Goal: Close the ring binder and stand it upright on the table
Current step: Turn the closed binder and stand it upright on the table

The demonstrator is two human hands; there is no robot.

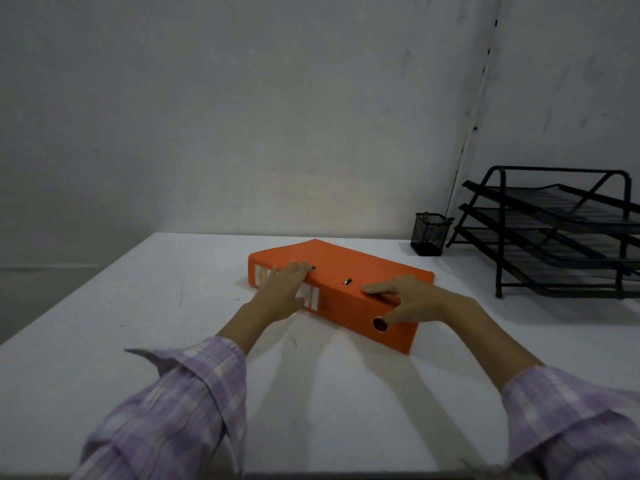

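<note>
An orange ring binder [349,268] lies flat and closed on the white table [104,323], its spine facing me with a white label and a round finger hole. My left hand [282,292] rests over the spine's left part, fingers reaching onto the top cover and thumb against the spine. My right hand [407,303] holds the spine's right end, fingers spread on the top edge and thumb by the finger hole. Both hands touch the binder; it rests fully on the table.
A black mesh pen cup [428,239] stands at the back right by the wall. A black three-tier letter tray [554,233] fills the right side. The wall runs along the table's far edge.
</note>
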